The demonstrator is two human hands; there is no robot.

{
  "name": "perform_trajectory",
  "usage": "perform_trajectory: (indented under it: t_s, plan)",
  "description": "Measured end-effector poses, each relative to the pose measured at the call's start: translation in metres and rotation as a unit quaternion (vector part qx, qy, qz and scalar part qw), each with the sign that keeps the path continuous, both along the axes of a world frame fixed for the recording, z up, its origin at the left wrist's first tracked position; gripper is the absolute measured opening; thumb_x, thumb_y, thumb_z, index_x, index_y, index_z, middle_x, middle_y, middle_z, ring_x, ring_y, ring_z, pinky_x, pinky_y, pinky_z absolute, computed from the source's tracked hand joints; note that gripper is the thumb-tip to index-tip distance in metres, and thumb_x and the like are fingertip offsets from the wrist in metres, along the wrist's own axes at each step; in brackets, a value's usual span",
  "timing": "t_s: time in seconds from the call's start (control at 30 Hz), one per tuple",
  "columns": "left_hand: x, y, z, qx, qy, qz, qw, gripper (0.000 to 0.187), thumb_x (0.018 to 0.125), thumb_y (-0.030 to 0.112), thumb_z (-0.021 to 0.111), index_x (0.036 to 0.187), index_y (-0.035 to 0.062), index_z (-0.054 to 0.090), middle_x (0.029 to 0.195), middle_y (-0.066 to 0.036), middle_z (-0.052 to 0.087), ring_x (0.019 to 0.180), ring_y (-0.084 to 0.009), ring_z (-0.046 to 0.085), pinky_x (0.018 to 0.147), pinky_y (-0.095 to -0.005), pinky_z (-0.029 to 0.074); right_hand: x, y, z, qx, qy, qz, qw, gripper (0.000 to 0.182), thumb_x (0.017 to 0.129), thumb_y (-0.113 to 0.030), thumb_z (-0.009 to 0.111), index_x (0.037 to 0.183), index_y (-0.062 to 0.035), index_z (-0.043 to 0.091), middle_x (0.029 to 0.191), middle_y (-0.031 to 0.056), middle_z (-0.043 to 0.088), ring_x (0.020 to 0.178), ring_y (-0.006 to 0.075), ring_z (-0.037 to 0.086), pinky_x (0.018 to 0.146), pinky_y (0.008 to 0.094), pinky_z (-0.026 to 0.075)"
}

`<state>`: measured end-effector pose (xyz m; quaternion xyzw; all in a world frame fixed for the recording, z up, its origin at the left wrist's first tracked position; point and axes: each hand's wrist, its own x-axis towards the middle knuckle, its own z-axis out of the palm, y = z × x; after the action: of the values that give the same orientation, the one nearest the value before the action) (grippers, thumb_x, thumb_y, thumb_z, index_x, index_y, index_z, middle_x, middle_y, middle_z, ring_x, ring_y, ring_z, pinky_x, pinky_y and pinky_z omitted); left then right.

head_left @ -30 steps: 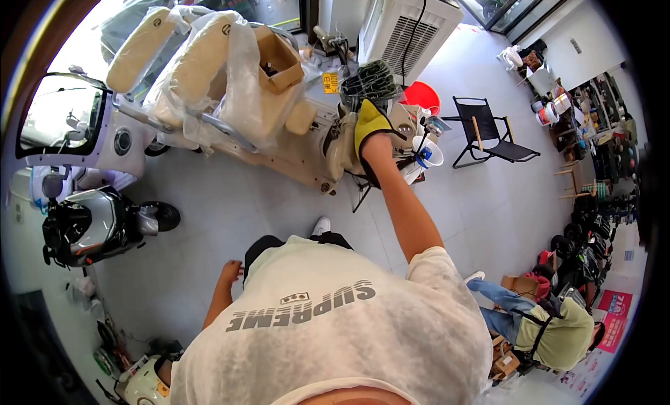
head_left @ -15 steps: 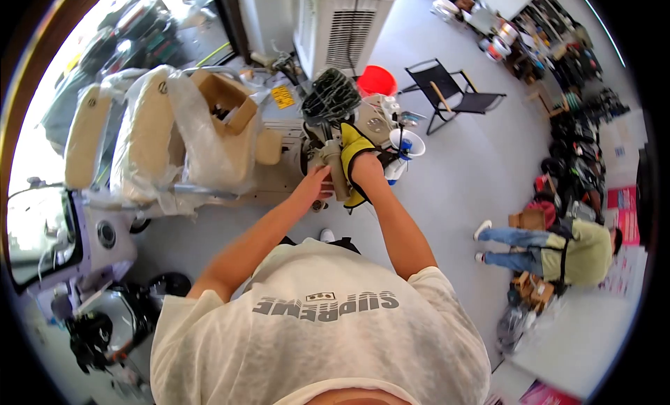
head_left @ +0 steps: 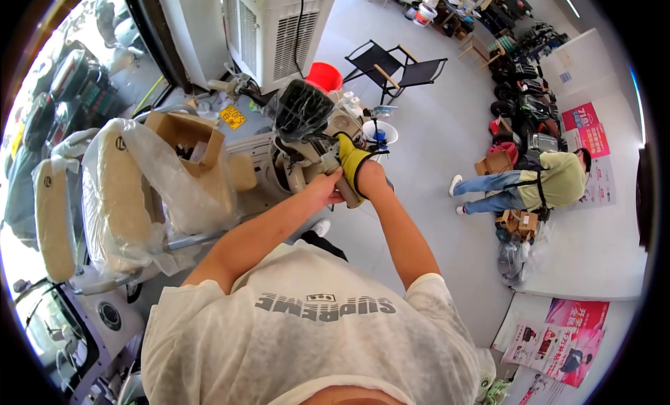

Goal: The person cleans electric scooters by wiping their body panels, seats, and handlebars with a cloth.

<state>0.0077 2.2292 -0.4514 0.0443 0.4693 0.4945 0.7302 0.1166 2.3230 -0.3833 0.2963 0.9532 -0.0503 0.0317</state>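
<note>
A handlebar grip [head_left: 350, 194], tan-grey, points toward me from the scooter-like vehicle [head_left: 283, 157]. My left hand [head_left: 326, 186] is closed around the inner part of this grip. Just right of it, my right hand [head_left: 370, 176] presses a yellow cloth with black edging [head_left: 351, 159] against the handlebar. The cloth covers most of the right fingers. Beyond both hands is a dark plastic-wrapped panel or mirror [head_left: 301, 110].
Left of me are plastic-wrapped cream seats [head_left: 118, 188] and an open cardboard box [head_left: 185, 136]. Ahead stand a white air cooler [head_left: 279, 38], a red bucket [head_left: 324, 75], a white bucket [head_left: 382, 130] and a folding chair [head_left: 394, 70]. A person [head_left: 551, 181] stands at right.
My view has swung, so the vehicle and seats sit further left in frame. My left fingers, earlier spread along the grip, are now closed on it. The yellow cloth looks more bunched.
</note>
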Motion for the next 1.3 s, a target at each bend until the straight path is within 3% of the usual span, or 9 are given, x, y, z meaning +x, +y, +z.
perform_trajectory:
  t_s: [0.23,0.3,0.43,0.57,0.67,0.7,0.9,1.17,1.3]
  plan:
    - [-0.013,0.004,-0.012,-0.019,-0.042,-0.008,0.999,0.054,0.095,0.048,0.058,0.125,0.0039,0.052,0.123,-0.015,0.061,0.112,-0.032,0.061,0.1,-0.0484,0.047,0.048,0.007,-0.034,0.117,0.001,0.032,0.993,0.027,0.087,-0.017,0.057,0.111,-0.0106,0.066,0.099,0.0126,0.071,0.086,0.0293,0.069,0.072,0.0393,0.054]
    - [-0.037,-0.004,-0.019,0.012,-0.081,-0.158,0.984,0.059,0.095,0.054,0.054,0.129,0.0057,0.052,0.128,-0.012,0.06,0.113,-0.0305,0.06,0.101,-0.0456,0.045,0.06,0.01,-0.046,0.173,0.027,0.077,0.982,0.024,0.086,-0.017,0.058,0.108,-0.0108,0.067,0.097,0.0132,0.071,0.086,0.0298,0.069,0.072,0.0397,0.054]
    - [-0.098,-0.059,-0.067,0.067,-0.01,-0.223,0.972,0.063,0.094,0.062,0.049,0.131,0.0111,0.054,0.13,-0.008,0.061,0.119,-0.0249,0.057,0.098,-0.0389,0.044,0.072,0.008,-0.037,-0.041,-0.02,-0.156,0.987,0.022,0.083,-0.018,0.062,0.101,-0.0057,0.068,0.095,0.0191,0.069,0.089,0.0395,0.065,0.075,0.0448,0.052]
    - [-0.158,-0.144,-0.122,-0.038,0.018,-0.126,0.991,0.067,0.094,0.066,0.044,0.132,0.0105,0.052,0.133,-0.011,0.059,0.122,-0.0282,0.054,0.099,-0.0444,0.043,0.103,-0.022,0.012,-0.142,0.126,-0.308,0.932,0.04,0.085,-0.024,0.068,0.119,-0.0039,0.061,0.11,0.0192,0.067,0.103,0.0362,0.063,0.086,0.0429,0.05]
    - [-0.191,-0.209,-0.15,-0.106,0.008,-0.06,0.993,0.074,0.093,0.065,0.044,0.137,0.0061,0.045,0.138,-0.015,0.054,0.124,-0.0302,0.052,0.102,-0.0453,0.041,0.113,-0.049,0.017,-0.157,0.233,-0.227,0.932,0.04,0.087,-0.021,0.066,0.121,-0.0012,0.058,0.117,0.0176,0.064,0.109,0.0279,0.061,0.092,0.037,0.047]
    - [-0.196,-0.225,-0.153,-0.115,0.006,-0.039,0.993,0.072,0.094,0.064,0.044,0.137,0.007,0.045,0.139,-0.015,0.053,0.124,-0.031,0.052,0.102,-0.0459,0.04,0.122,-0.051,-0.015,-0.188,0.206,-0.255,0.926,0.038,0.091,-0.021,0.057,0.125,-0.0043,0.057,0.126,0.0198,0.059,0.116,0.0387,0.054,0.094,0.0413,0.046]
    - [-0.207,-0.257,-0.164,-0.161,-0.03,0.054,0.985,0.065,0.095,0.06,0.043,0.137,0.0102,0.045,0.133,-0.014,0.057,0.12,-0.0295,0.054,0.101,-0.0457,0.039,0.057,-0.076,-0.039,-0.17,0.273,-0.137,0.937,0.026,0.085,-0.006,0.052,0.109,-0.0033,0.061,0.11,0.0202,0.063,0.105,0.0396,0.057,0.088,0.0453,0.047]
    - [-0.212,-0.23,-0.157,-0.054,-0.01,0.087,0.995,0.056,0.098,0.057,0.042,0.128,0.0104,0.047,0.128,-0.013,0.058,0.115,-0.0304,0.057,0.093,-0.0456,0.044,0.006,-0.069,-0.032,0.056,0.087,-0.063,0.993,0.03,0.081,-0.017,0.059,0.105,0.0004,0.063,0.105,0.0172,0.064,0.102,0.0368,0.059,0.08,0.0427,0.053]
    - [-0.213,-0.231,-0.171,-0.071,-0.012,0.099,0.992,0.049,0.096,0.055,0.047,0.118,0.0111,0.053,0.113,-0.012,0.067,0.099,-0.0281,0.064,0.08,-0.0424,0.05,-0.026,-0.086,0.011,-0.044,0.048,-0.208,0.976,0.054,0.078,-0.025,0.073,0.114,0.0053,0.048,0.112,0.0253,0.056,0.102,0.0378,0.06,0.081,0.0434,0.054]
